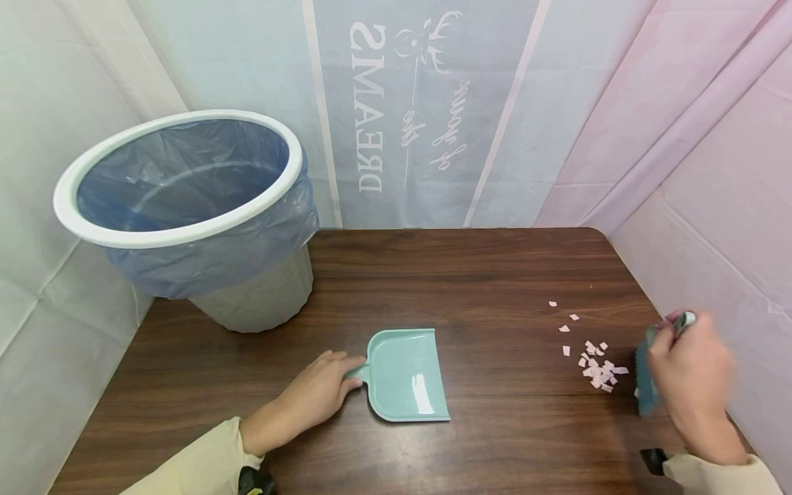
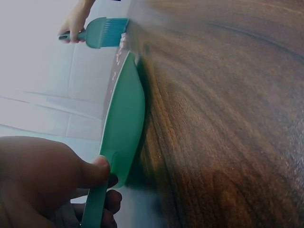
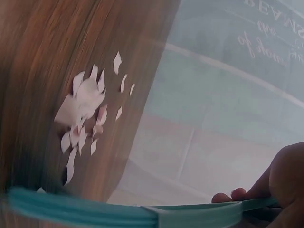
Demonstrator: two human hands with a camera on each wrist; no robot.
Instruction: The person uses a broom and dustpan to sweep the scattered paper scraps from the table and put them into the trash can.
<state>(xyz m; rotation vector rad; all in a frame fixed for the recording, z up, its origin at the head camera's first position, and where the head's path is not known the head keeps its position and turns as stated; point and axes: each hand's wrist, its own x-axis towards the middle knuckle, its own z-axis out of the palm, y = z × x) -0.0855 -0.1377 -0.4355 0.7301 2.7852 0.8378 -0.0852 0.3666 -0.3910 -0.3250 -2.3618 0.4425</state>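
Observation:
My left hand [image 1: 318, 388] pinches the handle of a pale green dustpan [image 1: 405, 378], which lies on the table with its wide edge facing right. In the left wrist view the thumb presses on top of the dustpan [image 2: 124, 114] handle, fingers curled below. At the table's right side my right hand [image 1: 696, 368] grips a small green hand brush [image 1: 646, 375], its bristles pointing down at the wood. Just left of the bristles lies a loose heap of white paper scraps [image 1: 599, 371], with a few stray bits farther back. The right wrist view shows the brush [image 3: 85, 209] close beside these scraps [image 3: 83, 102].
A trash bin [image 1: 266, 295] with a white rim and blue bag liner stands at the table's back left. Printed curtains [image 1: 427, 117] hang along the back and sides of the brown wooden table [image 1: 495, 275]. Bare wood lies between dustpan and scraps.

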